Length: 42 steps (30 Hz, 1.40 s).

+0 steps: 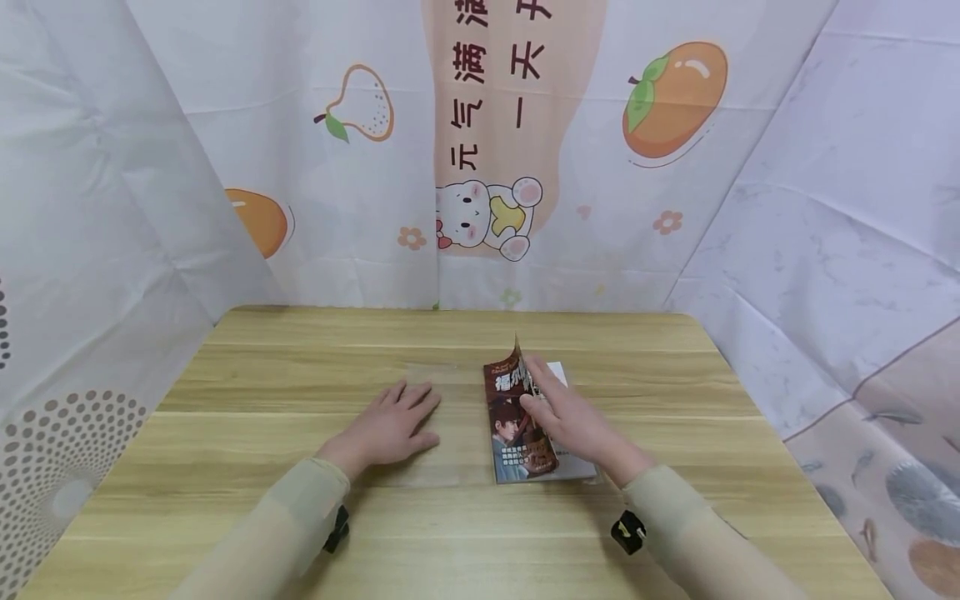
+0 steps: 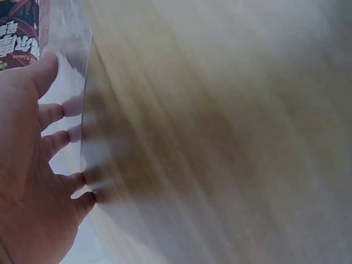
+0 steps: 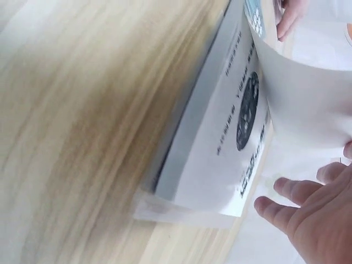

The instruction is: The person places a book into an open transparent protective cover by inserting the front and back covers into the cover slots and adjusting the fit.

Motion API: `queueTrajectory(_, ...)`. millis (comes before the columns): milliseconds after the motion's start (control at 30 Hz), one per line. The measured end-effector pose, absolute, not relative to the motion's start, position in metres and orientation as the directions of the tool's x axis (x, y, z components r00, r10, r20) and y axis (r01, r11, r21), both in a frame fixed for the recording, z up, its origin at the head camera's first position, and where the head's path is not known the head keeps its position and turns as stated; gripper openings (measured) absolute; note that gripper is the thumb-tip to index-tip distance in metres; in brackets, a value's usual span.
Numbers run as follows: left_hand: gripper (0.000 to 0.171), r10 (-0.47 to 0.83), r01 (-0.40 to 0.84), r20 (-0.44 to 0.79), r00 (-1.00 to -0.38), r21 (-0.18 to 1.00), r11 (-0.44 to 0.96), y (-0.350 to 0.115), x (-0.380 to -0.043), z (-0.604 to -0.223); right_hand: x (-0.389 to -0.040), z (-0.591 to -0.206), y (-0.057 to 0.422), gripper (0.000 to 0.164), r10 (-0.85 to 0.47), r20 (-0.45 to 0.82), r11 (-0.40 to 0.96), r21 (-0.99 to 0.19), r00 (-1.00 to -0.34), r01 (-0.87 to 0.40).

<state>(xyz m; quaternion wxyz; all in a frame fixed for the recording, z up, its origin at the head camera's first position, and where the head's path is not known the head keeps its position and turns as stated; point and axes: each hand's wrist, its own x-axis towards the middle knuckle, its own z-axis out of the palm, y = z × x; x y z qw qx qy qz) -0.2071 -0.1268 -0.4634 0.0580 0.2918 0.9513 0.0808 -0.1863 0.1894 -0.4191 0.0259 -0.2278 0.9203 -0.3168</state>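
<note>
A paperback book with a dark red and blue illustrated front cover lies on the wooden table, right of centre. Its cover bends up and leftward, baring a white printed page with a dark oval picture. My right hand is at the raised cover, fingers extended and fingertips against its white inner side. To the left of the book spreads a clear plastic sheet, its edge showing in the left wrist view. My left hand rests on this sheet with the fingers spread and holds nothing.
Clear plastic also sticks out under the book's right edge. The wooden table ends at a patterned curtain behind, and more cloth hangs at both sides. A dark camera sits on each wrist.
</note>
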Motion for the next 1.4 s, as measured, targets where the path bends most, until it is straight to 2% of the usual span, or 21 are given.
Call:
queueTrajectory(200, 0.078, 0.567, 0.54, -0.097, -0.818, 0.208, 0.816, -0.126, -0.206, -0.457, -0.185, -0.425, 0.181, 0.066, -0.387, 0.046, 0.719, -0.611, -0.921, -0.333)
queueTrajectory(367, 0.082, 0.582, 0.553, -0.096, -0.808, 0.219, 0.804, -0.125, -0.207, -0.457, -0.185, -0.429, 0.174, 0.068, -0.349, 0.043, 0.768, -0.56, -0.936, -0.312)
queueTrajectory(633, 0.084, 0.595, 0.562, -0.11, -0.796, 0.232, 0.794, -0.127, -0.207, -0.457, -0.187, -0.438, 0.159, 0.07, -0.292, 0.017, 0.874, -0.401, -0.956, -0.274)
queueTrajectory(900, 0.086, 0.602, 0.562, -0.135, -0.787, 0.245, 0.79, -0.128, -0.207, -0.454, -0.183, -0.443, 0.145, 0.067, -0.265, 0.016, 0.873, -0.42, -0.964, -0.247)
queueTrajectory(1400, 0.089, 0.599, 0.558, -0.14, -0.788, 0.249, 0.792, -0.129, -0.212, -0.461, -0.179, -0.452, 0.125, 0.068, -0.19, -0.009, 0.935, -0.306, -0.982, -0.178)
